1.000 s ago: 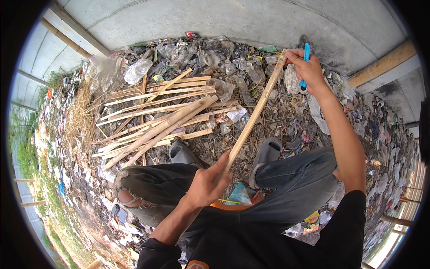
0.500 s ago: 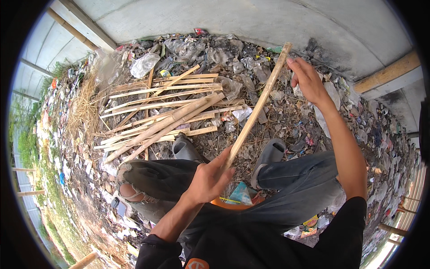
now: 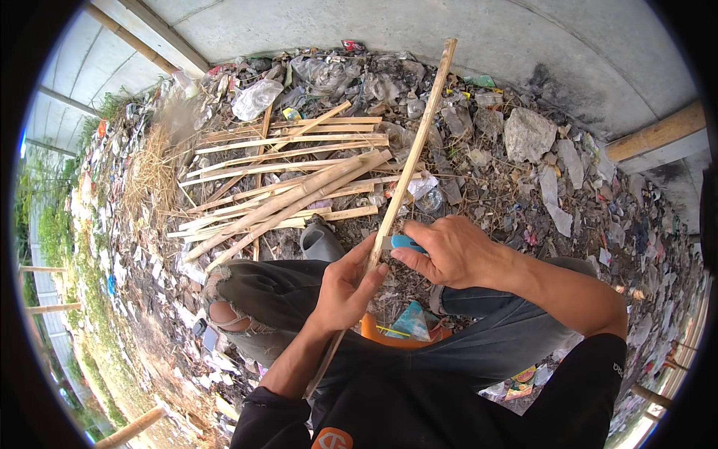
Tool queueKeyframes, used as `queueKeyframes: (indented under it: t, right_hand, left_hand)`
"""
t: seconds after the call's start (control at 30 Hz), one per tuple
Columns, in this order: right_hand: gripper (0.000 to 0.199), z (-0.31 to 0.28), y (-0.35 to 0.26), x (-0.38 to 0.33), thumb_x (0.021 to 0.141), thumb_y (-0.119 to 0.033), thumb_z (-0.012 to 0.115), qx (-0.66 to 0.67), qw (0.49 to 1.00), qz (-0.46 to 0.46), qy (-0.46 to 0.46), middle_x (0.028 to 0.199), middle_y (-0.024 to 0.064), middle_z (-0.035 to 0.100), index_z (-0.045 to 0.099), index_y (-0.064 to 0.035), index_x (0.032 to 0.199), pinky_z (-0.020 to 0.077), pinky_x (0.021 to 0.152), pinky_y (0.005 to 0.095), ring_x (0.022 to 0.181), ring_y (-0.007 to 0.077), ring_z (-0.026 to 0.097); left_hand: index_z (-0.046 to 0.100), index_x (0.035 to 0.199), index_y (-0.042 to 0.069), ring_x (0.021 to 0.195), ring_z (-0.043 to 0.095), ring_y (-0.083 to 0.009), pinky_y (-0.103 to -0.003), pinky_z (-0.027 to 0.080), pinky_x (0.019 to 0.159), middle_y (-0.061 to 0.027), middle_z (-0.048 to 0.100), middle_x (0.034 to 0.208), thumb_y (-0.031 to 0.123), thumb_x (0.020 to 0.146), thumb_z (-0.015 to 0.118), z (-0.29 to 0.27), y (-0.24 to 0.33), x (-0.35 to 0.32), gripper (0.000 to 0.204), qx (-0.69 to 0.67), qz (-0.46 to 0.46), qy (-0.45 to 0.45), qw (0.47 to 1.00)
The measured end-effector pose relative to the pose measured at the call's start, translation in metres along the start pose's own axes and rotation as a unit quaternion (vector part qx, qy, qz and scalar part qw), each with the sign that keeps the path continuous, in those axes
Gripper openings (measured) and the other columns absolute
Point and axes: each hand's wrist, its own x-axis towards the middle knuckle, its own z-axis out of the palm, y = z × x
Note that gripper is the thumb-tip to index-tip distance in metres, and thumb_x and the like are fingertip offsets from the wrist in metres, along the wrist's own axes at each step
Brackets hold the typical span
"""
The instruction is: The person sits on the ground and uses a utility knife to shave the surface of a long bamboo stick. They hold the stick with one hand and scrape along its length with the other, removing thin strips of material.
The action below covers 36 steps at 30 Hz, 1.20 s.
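A long pale bamboo strip (image 3: 416,150) slants up and away from my lap. My left hand (image 3: 348,286) is closed round its lower part, and its near end passes under my left forearm. In my right hand (image 3: 452,252) is a blue-handled knife (image 3: 405,243), gripped with the thumb along the handle. Its short grey blade meets the strip just above my left fingers. Most of the handle is hidden by the right hand. Beyond my left knee lies a pile of split bamboo strips (image 3: 284,159), with two thicker bamboo pieces (image 3: 299,202) on top.
Plastic scraps and litter cover the ground around me. A concrete wall (image 3: 359,26) runs along the far side, with a grey rock (image 3: 529,135) near it. An orange object (image 3: 381,333) and a blue packet (image 3: 411,322) lie between my legs. A grey sandal (image 3: 321,243) sits near the pile.
My right hand has come down from the strip's far end to beside my left hand, and the knife now shows in it. The strip has shifted farther through my left hand and stands steeper.
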Motion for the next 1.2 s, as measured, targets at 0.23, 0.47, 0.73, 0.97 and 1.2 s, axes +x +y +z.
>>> queueKeyframes:
  t: [0.23, 0.47, 0.73, 0.97, 1.2]
  right_hand:
    - [0.053, -0.037, 0.058, 0.028, 0.112, -0.048, 0.046, -0.093, 0.984, 0.020, 0.152, 0.055, 0.0176, 0.051, 0.058, -0.0020, 0.088, 0.0430, 0.050, 0.0469, 0.050, 0.0388, 0.057]
    - [0.062, -0.083, 0.125, 0.028, 0.112, -0.053, 0.044, -0.118, 0.954, 0.111, 0.251, 0.055, 0.0162, 0.052, 0.060, -0.0012, 0.082, 0.0419, 0.056, 0.0482, 0.053, 0.0365, 0.053]
    - [0.061, -0.109, 0.164, 0.006, 0.111, -0.055, 0.045, -0.115, 0.925, 0.165, 0.321, 0.061, 0.0151, 0.048, 0.065, -0.0008, 0.093, 0.0380, 0.058, 0.0471, 0.055, 0.0329, 0.045]
    - [0.054, -0.100, 0.138, 0.015, 0.109, -0.051, 0.052, -0.194, 0.935, 0.058, 0.291, 0.059, 0.0159, 0.057, 0.064, -0.0026, 0.090, 0.0416, 0.055, 0.0465, 0.054, 0.0350, 0.056]
    - [0.055, -0.026, 0.053, 0.021, 0.109, -0.050, 0.053, 0.038, 0.995, 0.018, 0.092, 0.053, 0.0148, 0.047, 0.058, -0.0010, 0.085, 0.0402, 0.051, 0.0448, 0.048, 0.0364, 0.051]
  left_hand:
    - [0.041, 0.156, -0.012, 0.079, 0.050, -0.0026, -0.021, 0.044, 0.067, 0.0028, 0.064, 0.095, 0.010, 0.104, 0.065, -0.002, -0.007, 0.002, 0.061, 0.057, 0.024, 0.004, 0.998]
    - [0.043, 0.152, -0.014, 0.072, 0.049, -0.0034, -0.023, 0.043, 0.063, -0.0051, 0.059, 0.077, 0.016, 0.103, 0.067, 0.001, -0.014, -0.005, 0.062, 0.096, 0.026, -0.050, 0.994]
    - [0.045, 0.150, -0.015, 0.076, 0.066, -0.0121, -0.031, 0.054, 0.072, -0.0190, 0.068, 0.080, 0.016, 0.101, 0.067, 0.005, -0.001, -0.006, 0.061, 0.206, 0.029, -0.107, 0.972]
    - [0.042, 0.155, -0.011, 0.073, 0.058, -0.0064, -0.027, 0.049, 0.066, -0.0022, 0.066, 0.083, 0.013, 0.104, 0.063, 0.006, -0.022, -0.004, 0.060, 0.081, 0.034, -0.077, 0.993]
    - [0.036, 0.162, -0.002, 0.053, 0.037, -0.0008, -0.021, 0.030, 0.050, 0.0086, 0.043, 0.066, 0.012, 0.109, 0.052, 0.002, -0.007, 0.002, 0.057, -0.122, -0.057, -0.078, 0.988]
